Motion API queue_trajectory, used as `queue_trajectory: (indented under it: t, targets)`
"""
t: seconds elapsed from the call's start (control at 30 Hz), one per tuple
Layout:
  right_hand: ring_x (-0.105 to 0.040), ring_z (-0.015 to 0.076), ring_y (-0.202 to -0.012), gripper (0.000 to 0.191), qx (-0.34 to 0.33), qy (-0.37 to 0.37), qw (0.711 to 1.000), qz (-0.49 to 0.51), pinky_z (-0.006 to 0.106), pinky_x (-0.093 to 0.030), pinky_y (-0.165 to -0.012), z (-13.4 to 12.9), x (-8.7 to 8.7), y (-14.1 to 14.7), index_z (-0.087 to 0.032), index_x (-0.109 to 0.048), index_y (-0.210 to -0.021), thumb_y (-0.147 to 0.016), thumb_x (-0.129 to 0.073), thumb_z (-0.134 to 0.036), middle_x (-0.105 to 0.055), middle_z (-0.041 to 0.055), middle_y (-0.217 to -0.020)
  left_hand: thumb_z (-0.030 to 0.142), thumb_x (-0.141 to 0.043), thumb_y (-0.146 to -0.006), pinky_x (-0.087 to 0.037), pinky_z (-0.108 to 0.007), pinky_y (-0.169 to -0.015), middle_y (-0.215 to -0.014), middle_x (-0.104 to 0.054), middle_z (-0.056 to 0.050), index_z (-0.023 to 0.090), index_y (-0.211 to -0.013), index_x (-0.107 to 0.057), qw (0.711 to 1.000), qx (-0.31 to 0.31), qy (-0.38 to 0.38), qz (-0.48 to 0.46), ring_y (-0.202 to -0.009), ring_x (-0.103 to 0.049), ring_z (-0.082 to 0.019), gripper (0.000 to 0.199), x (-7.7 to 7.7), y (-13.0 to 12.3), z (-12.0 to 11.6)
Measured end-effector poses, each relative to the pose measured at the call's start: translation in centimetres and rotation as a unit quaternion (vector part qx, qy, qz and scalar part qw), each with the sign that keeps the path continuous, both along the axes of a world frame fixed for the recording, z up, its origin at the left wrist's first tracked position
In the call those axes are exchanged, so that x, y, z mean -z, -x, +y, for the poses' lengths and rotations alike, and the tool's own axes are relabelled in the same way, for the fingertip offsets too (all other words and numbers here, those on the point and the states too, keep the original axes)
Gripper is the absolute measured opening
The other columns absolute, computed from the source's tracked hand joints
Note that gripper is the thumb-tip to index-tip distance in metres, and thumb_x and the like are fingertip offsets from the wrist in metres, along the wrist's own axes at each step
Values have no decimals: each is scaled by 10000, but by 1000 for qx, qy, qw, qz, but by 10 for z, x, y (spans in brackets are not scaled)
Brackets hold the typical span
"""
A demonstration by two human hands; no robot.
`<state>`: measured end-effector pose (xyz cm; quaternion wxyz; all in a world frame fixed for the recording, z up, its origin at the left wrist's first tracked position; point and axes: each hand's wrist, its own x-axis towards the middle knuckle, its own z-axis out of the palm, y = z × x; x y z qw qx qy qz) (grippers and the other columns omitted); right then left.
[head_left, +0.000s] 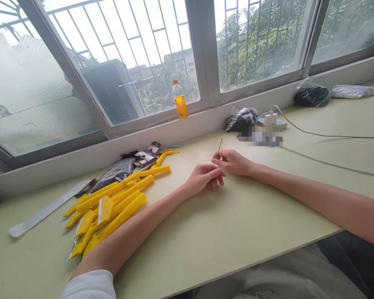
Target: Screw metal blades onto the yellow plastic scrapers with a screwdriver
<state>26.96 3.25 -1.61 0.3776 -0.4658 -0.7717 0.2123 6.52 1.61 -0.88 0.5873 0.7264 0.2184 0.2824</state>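
Note:
Over the middle of the table, my right hand (232, 162) is closed in a pinch on a thin brownish stick (220, 146), which points upward. Its lower end is hidden by the fingers. Just left of it and very close, my left hand (205, 176) has its thumb and fingers curled together. What its fingers hold, if anything, is too small to make out. Several yellow scrapers (120, 216) lie in a pile beside my left forearm, some with a pale blade edge showing.
Behind the scrapers lie a bag of black items (115, 172), black printed cards (146, 157) and a long pale strip (48, 209). An orange-capped bottle (180, 101) stands by the window. Back right are plastic bags (241, 119), a power strip with a white plug (270, 118) and cables (318, 135).

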Motion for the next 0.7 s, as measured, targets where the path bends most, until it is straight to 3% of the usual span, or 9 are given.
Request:
queue_trajectory:
  t: [0.23,0.4,0.53,0.7]
  targets:
    - [-596,185,-749,329,13,8,1000,4,313,-444,-708,0,-1,0,-191,-633,-854,-927,-495,-480,-700,44,-818,504,-678,-899,-522,-246,-559,-774,-687,-79,97,-926,-729,1000,-2,4,0,-566,-517,-89,411,0,0,0]
    - [-598,182,-735,312,-12,24,1000,12,311,-440,-711,-4,-4,3,-192,-642,-854,-923,-514,-468,-689,28,-758,532,-681,-886,-519,-241,-564,-780,-690,-77,104,-930,-733,1000,-8,5,8,-570,-520,-87,434,0,-1,0]
    - [-553,161,-605,295,-8,84,995,62,300,-424,-618,-9,-10,7,-186,-644,-842,-899,-568,-465,-619,1,-619,544,-675,-887,-516,-238,-560,-778,-687,-75,108,-937,-730,1000,-14,3,8,-561,-519,-85,442,0,-1,0]
    - [-449,117,-538,363,-64,172,966,184,278,-357,-537,-14,-14,8,-173,-663,-817,-845,-686,-534,-547,-13,-605,559,-698,-868,-537,-247,-537,-769,-675,-56,119,-931,-682,997,-61,38,-10,-542,-534,-88,445,-1,-3,1]
